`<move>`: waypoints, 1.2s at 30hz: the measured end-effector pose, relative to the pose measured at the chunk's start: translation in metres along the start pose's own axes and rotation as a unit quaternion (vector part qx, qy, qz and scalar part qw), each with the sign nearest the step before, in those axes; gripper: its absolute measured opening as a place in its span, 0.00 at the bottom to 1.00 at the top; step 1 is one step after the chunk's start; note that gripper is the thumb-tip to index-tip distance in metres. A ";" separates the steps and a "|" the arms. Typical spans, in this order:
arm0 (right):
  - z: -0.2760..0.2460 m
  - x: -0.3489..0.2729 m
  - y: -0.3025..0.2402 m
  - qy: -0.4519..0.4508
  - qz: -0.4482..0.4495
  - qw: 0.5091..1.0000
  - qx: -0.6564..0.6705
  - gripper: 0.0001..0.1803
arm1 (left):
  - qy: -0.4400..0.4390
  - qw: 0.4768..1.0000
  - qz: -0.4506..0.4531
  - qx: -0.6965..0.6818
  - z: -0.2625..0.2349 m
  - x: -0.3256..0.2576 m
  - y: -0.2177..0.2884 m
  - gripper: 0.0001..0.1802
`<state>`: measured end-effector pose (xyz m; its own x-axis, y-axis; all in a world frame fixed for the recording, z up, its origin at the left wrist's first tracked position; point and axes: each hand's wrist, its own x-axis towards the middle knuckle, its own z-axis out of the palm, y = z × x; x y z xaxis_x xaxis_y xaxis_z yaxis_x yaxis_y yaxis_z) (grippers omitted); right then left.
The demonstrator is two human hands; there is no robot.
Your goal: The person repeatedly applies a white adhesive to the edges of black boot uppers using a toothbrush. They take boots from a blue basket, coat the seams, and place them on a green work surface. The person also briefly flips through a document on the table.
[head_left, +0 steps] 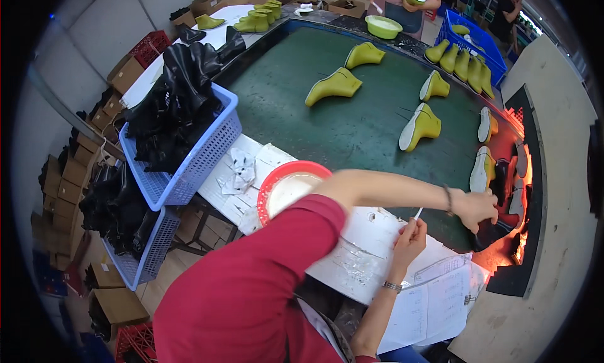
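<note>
My left hand [475,209] reaches across to the belt's right end, its fingers closed on a dark shoe [497,232] that is lit red. My right hand [409,238] is nearer to me, above the white board, pinching a thin white stick [419,213] whose other end I cannot make out. Just beyond my left hand, a yellow-green shoe last [480,169] with a pale sole lies on its side. More dark shoes [518,196] lie beside it in the orange glow. My left upper arm partly covers a red-rimmed bowl [269,190] of whitish liquid.
Several yellow-green lasts [333,87] lie on the green belt [277,79]. Blue baskets [220,127] of black boots [189,79] stand at left. Papers [434,303] and a crumpled cloth [240,171] lie on the near board [352,262]. Across the belt, a person [406,10] holds a last.
</note>
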<state>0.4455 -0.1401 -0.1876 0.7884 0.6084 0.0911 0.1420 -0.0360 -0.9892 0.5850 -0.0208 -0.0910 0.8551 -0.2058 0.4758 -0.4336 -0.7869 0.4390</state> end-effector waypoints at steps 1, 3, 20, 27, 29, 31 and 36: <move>-0.002 -0.003 0.001 0.004 0.006 1.000 0.006 0.06 | 0.043 0.998 0.029 -0.025 -0.035 -0.021 0.021 0.31; 0.000 0.001 0.004 0.020 -0.006 0.999 0.026 0.06 | 0.113 0.993 0.037 -0.010 -0.132 -0.096 0.068 0.25; -0.006 -0.016 -0.012 0.020 -0.032 0.999 -0.007 0.08 | 0.183 0.494 -0.656 0.541 -0.431 -0.547 0.042 0.32; 0.013 -0.068 -0.046 -0.133 -0.287 0.911 -0.266 0.12 | 0.246 0.541 -0.603 0.532 -0.418 -0.581 0.061 0.27; 0.016 -0.079 -0.030 -0.152 -0.253 0.914 -0.277 0.15 | 0.252 0.580 -0.585 0.508 -0.425 -0.584 0.055 0.27; 0.021 -0.080 -0.044 -0.121 -0.300 0.904 -0.279 0.17 | 0.285 0.627 -0.541 0.482 -0.433 -0.590 0.059 0.25; 0.021 -0.093 -0.064 -0.027 -0.322 0.909 -0.262 0.25 | 0.481 0.713 -0.471 0.196 -0.489 -0.651 0.088 0.31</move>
<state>0.3503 -0.1779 -0.1350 0.4113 0.6747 0.6128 0.8412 -0.0222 -0.5402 -0.1485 0.3282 0.0109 0.0420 0.8675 0.4956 0.4776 -0.4532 0.7527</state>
